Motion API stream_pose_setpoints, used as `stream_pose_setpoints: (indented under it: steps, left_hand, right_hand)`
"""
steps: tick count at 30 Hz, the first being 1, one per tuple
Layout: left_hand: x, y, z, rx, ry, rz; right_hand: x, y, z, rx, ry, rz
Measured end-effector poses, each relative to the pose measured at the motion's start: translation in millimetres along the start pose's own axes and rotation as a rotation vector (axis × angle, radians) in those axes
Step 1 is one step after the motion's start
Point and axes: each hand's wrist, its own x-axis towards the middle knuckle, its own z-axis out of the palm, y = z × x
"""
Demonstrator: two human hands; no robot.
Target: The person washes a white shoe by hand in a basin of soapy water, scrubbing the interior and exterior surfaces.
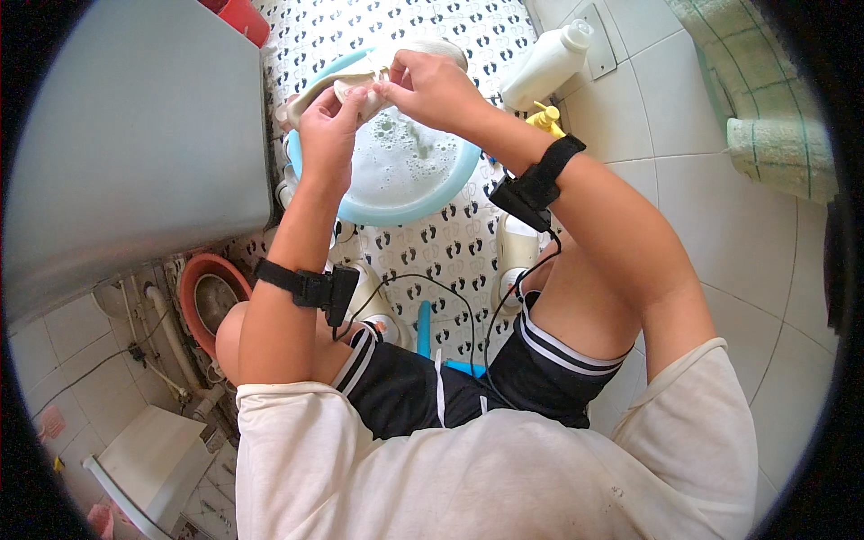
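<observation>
Left hand point(329, 126) pinching pale shoe point(364, 72), fingertips nearly together | right hand point(430, 88) pinching near laces, fingers curling close | shoe sitting over blue basin point(470, 171)'s far side, above suds point(396, 162) | risk: shoe slipping, splashing, if soap is slicking fingertips

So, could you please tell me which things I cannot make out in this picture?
All in the head view:
- Pale shoe: partly covered by the left hand and right hand.
- Bottom of the blue basin: hidden under foamy water.
- Red container: cut off by the upper edge.
- Yellow object: partly behind the right forearm; its full shape is unclear.
</observation>
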Motion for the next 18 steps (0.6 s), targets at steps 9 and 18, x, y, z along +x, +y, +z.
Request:
stream_pose_setpoints:
  steps: [9,18]
  left_hand:
    - [1,1,7,-0.068,0.086,-0.087]
    - [3,5,1,-0.072,0.123,-0.135]
  right_hand:
    - [2,6,8,-0.051,0.119,0.018]
    - [21,16,1,0.402,0.147,0.15]
